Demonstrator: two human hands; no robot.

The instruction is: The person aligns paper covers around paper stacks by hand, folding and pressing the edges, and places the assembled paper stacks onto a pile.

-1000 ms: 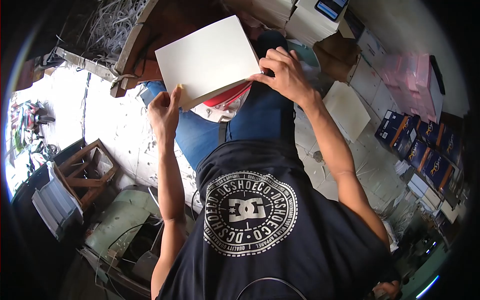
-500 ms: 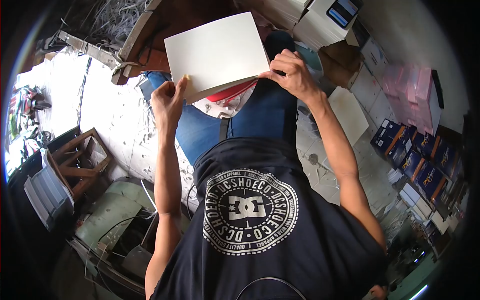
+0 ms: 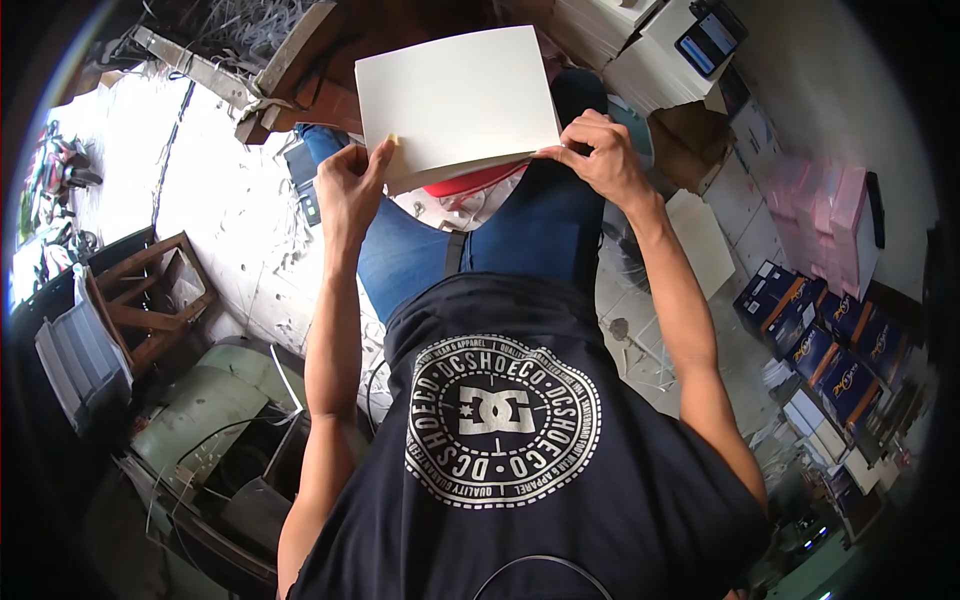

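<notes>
A stack of blank cream paper sheets (image 3: 458, 95) is held up in front of me, above my lap. My left hand (image 3: 350, 185) pinches its near left corner, thumb on top and fingers underneath. At the near right corner my right hand (image 3: 600, 155) is closed on the sheets between thumb and fingers. The near edge bows a little, and lower sheets show beneath the top one. Behind the paper, between my legs, part of a red object (image 3: 475, 182) shows; the paper hides the rest of it.
Tall paper stacks (image 3: 660, 65) stand at the back right, with a phone (image 3: 711, 38) on top. Pink-wrapped bundles (image 3: 820, 215) and blue boxes (image 3: 835, 340) are along the right wall. Paper shreds (image 3: 235, 35) lie behind a wooden frame (image 3: 290, 70). A green machine (image 3: 210, 400) stands at left.
The paper and both hands have shifted slightly to the right in view, partly with the camera's own turn. Both hands keep their grip on the near corners.
</notes>
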